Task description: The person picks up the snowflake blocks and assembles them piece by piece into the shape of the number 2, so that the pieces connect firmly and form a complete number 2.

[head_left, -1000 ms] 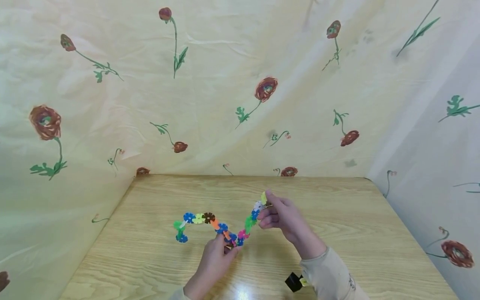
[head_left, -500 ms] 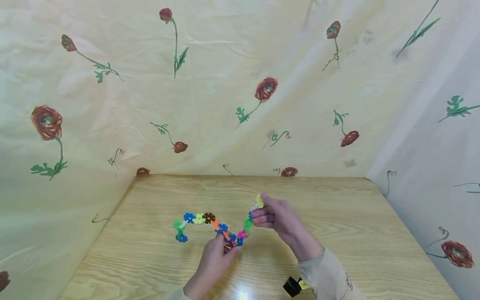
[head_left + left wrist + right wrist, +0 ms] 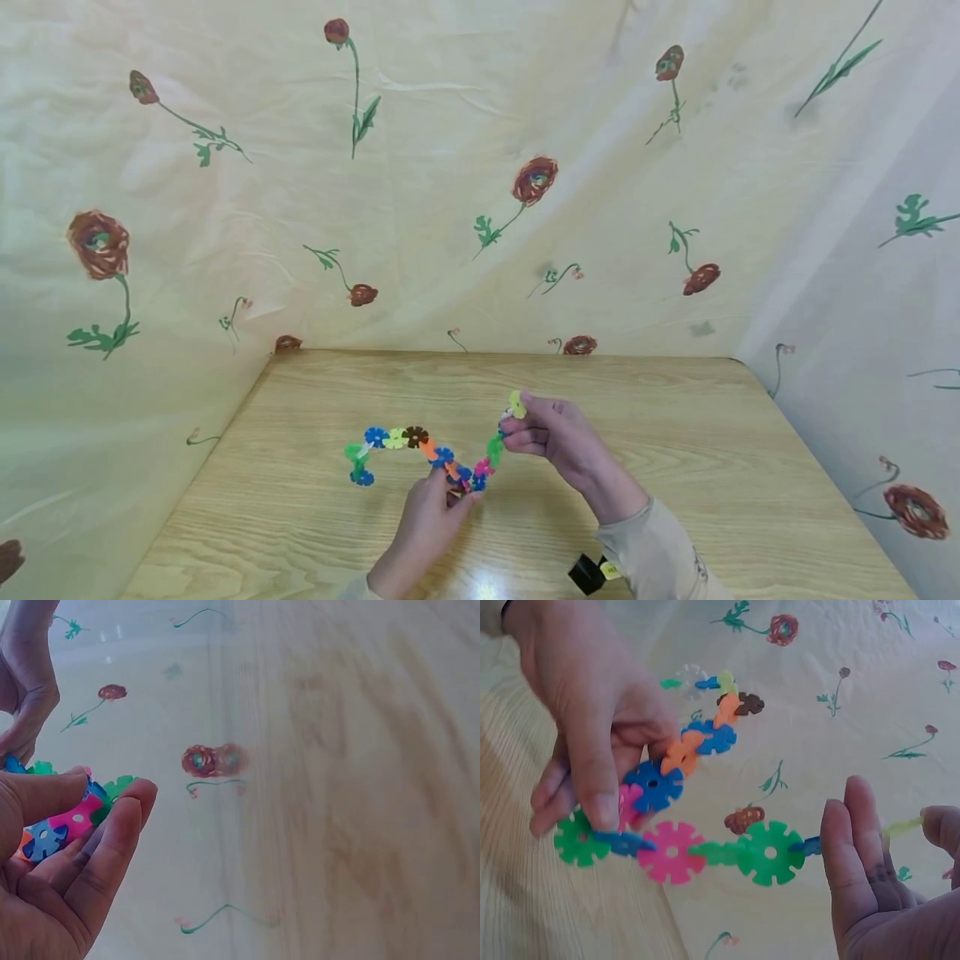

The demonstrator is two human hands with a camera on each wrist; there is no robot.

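A bent chain of interlocking flower-shaped plastic discs in several colours is held between both hands above the table. My left hand pinches it near the middle, thumb on top; in the right wrist view the thumb lies by a green disc. From there the far part curves away left to a blue disc at its loose end. My right hand pinches the yellow disc at the other end between thumb and index finger. Its other fingers lie along the chain and partly hide a blue disc.
The wood-grain table has a floral curtain behind it and along both sides. Beside the right sleeve, close to the table's near side, is a small black block with a yellow label.
My right hand has shifted slightly left and down, carrying its end of the chain toward the left hand. The left hand has stayed almost still.
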